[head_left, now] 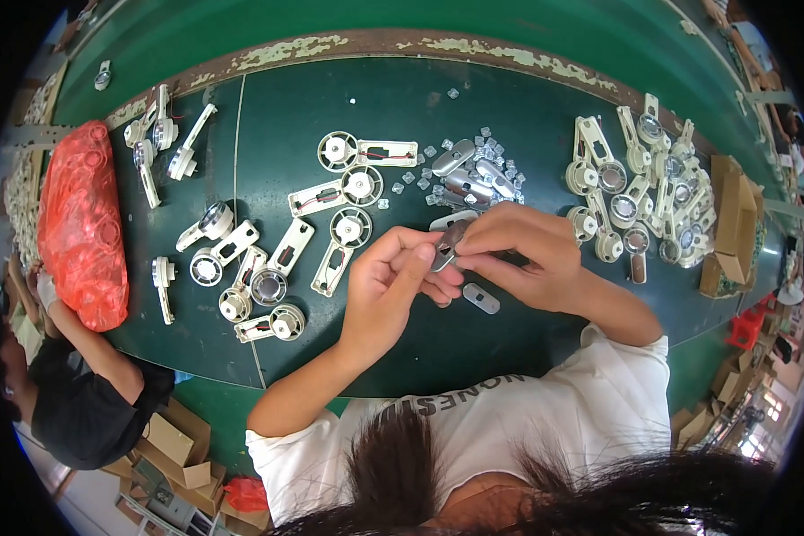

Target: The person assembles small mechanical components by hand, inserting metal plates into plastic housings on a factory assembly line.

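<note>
Rm.: green floor (210, 420) w/ open cartons (174, 438) lower L; dk. green tabletop (277, 107), far edge patchy, bears red bag (85, 223) far L, white round-headed units (362, 185) L, ctr. & R, plus clear bits (487, 134) beyond hands. L hand (386, 272) grips grey oval cover (453, 234) betw. thumb & fingers, R hand (527, 255) closed on its R side w/ fingertips. Cover held above mid-table, long axis steep: upper end pointing away from person, slightly R; lower end toward person, slightly L.
</note>
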A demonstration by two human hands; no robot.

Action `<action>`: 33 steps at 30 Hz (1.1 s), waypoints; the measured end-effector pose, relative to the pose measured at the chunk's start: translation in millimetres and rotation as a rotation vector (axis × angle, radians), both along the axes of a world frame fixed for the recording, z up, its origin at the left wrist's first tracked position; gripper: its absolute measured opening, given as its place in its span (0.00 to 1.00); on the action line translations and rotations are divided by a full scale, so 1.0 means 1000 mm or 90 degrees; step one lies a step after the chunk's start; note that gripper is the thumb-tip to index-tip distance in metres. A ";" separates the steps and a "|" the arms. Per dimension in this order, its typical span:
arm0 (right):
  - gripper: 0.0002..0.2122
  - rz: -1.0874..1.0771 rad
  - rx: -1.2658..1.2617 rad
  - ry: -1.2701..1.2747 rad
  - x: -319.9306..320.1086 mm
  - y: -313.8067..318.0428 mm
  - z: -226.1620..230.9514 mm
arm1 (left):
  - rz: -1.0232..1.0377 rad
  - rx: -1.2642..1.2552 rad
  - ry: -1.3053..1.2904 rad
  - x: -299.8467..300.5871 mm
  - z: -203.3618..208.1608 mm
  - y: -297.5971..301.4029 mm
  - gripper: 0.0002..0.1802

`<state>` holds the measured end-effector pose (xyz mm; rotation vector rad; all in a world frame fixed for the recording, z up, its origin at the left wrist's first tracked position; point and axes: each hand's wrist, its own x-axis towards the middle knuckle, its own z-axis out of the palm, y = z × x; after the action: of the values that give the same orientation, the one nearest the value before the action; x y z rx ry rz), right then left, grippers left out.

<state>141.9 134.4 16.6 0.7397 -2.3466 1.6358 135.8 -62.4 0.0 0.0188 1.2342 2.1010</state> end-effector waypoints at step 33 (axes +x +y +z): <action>0.13 -0.070 0.349 0.171 0.018 -0.025 -0.001 | 0.098 0.049 -0.122 0.002 -0.002 0.003 0.09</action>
<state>159.9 109.5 15.6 0.8370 -2.5859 0.7832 138.2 -59.8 -1.6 -0.2456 1.0699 2.2222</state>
